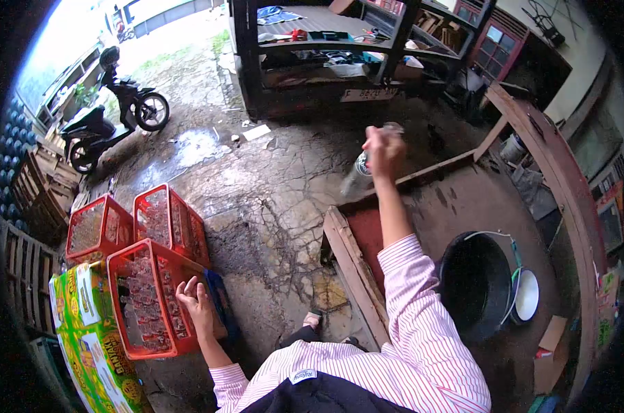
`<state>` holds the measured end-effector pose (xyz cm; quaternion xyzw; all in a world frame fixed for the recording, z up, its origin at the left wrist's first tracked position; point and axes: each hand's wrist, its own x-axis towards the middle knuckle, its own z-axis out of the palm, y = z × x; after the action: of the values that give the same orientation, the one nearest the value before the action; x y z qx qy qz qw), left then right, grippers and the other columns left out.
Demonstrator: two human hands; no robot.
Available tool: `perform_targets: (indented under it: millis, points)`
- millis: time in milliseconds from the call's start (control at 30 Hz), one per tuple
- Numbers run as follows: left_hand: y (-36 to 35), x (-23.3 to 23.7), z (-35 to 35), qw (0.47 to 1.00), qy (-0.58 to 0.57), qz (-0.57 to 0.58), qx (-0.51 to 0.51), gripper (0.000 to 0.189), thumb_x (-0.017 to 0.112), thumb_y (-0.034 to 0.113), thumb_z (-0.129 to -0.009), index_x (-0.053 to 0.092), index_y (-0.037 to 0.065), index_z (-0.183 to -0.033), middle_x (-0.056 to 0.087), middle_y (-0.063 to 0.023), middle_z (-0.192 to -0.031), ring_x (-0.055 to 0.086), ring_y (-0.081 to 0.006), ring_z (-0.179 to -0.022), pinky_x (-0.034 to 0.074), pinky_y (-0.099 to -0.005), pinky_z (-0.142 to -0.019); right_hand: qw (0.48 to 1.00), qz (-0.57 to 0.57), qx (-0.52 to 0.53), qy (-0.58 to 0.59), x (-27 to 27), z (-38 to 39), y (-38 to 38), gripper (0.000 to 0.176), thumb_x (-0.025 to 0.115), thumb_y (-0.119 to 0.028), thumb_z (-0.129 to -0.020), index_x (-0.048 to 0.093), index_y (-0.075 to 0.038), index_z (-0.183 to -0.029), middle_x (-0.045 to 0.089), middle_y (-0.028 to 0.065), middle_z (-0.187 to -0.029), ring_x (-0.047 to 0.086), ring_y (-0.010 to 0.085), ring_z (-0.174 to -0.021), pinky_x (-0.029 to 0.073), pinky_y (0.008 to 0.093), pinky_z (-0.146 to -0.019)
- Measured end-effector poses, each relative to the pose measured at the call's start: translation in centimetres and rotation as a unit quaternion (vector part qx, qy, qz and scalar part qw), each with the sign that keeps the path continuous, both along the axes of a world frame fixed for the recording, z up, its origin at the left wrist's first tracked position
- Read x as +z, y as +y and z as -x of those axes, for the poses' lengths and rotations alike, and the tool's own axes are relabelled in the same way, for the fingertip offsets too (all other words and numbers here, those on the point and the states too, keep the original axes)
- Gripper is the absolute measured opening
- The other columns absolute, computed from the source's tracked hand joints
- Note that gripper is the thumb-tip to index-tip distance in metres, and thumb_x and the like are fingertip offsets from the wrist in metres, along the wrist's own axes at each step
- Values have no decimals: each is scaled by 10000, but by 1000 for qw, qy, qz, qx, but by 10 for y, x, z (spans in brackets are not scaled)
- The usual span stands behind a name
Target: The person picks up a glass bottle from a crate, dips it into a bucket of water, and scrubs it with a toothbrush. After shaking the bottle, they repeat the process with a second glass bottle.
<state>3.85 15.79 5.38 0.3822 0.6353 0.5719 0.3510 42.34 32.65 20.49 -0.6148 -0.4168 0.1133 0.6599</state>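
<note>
My right hand (386, 153) is wrapped around a clear glass bottle (357, 176) with a printed label, held out in front at a tilt. Below it is the corner of a brown wooden frame (357, 251). On the other side, my left hand (196, 304) holds nothing, its fingers apart and slightly bent. It overlaps the right side of a red plastic crate (166, 256) filled with glass bottles (141, 297). Two more red crates, one on the left (108, 237) and one on the right (181, 210), stand just behind and also hold bottles.
A black bucket (463, 289) and a white pail (527, 297) stand inside the wooden frame. Green-yellow cartons (95, 344) are stacked left of the crates. A parked motorbike (116, 120) is farther off, near a truck bed (312, 93). Wet, cracked concrete (264, 199) lies between.
</note>
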Motion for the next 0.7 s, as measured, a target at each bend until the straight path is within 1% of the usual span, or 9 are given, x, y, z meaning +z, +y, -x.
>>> perform_targets:
  millis: [33,167,233,300,367,433,500,633,700]
  points:
    - [-2,2,4,1000,3,10,6,436,484,237,-834,224,72,-1143,435,-63,-1101,422,-108,-875,363,-212,-687,970,-112,-47,-211,-7,8,13,226,549,-170,-693,527,-51,-501,512,28,-457,480,120,-408,374,265,-425]
    - [-5,7,8,1000,8,15,12,442,485,250,-832,225,90,-1152,429,-54,-1106,418,-104,-880,362,-212,-694,987,-64,104,104,-11,12,28,141,555,-161,-685,550,-40,-613,567,77,-537,546,188,-458,410,305,-461]
    - [-7,-1,14,1000,-3,27,14,449,485,254,-832,226,85,-1157,426,-61,-1111,414,-112,-895,359,-220,-716,945,-125,-24,-303,-9,40,31,167,555,-160,-683,530,-50,-560,556,51,-515,530,152,-439,403,283,-448]
    - [-3,-8,19,999,42,-6,8,445,480,253,-834,230,74,-1155,425,-72,-1108,415,-123,-906,361,-226,-729,996,19,87,-15,0,37,26,159,544,-155,-677,525,-52,-558,547,96,-517,548,207,-467,414,300,-466]
    - [-5,-5,13,999,47,-10,14,436,474,250,-837,236,65,-1151,425,-87,-1104,421,-134,-909,371,-237,-732,997,-36,64,-12,-10,40,31,185,548,-169,-678,523,-51,-538,535,80,-487,532,189,-445,402,292,-449]
    - [-6,-1,14,1000,14,26,12,435,473,254,-837,235,66,-1150,428,-90,-1102,424,-135,-911,376,-242,-724,956,-121,-29,-267,-10,55,35,252,551,-189,-689,495,-60,-480,507,20,-458,486,125,-426,380,274,-427]
    - [-5,-3,17,1000,10,9,18,437,476,260,-836,237,66,-1147,431,-85,-1099,424,-132,-907,374,-237,-717,993,-29,82,78,-19,30,40,212,547,-195,-693,529,-46,-543,528,75,-505,512,182,-471,396,293,-460]
    - [-12,-7,22,999,27,33,28,437,480,268,-834,242,63,-1137,434,-76,-1095,424,-125,-897,370,-223,-699,956,-139,-29,-258,-29,44,45,269,544,-185,-692,483,-65,-459,512,36,-459,489,147,-410,384,282,-416]
    - [-15,-5,22,998,39,24,35,436,481,270,-834,244,63,-1135,440,-79,-1086,425,-129,-896,369,-221,-692,989,-51,80,112,-22,30,41,213,550,-173,-685,514,-49,-515,537,74,-499,501,180,-423,393,299,-421]
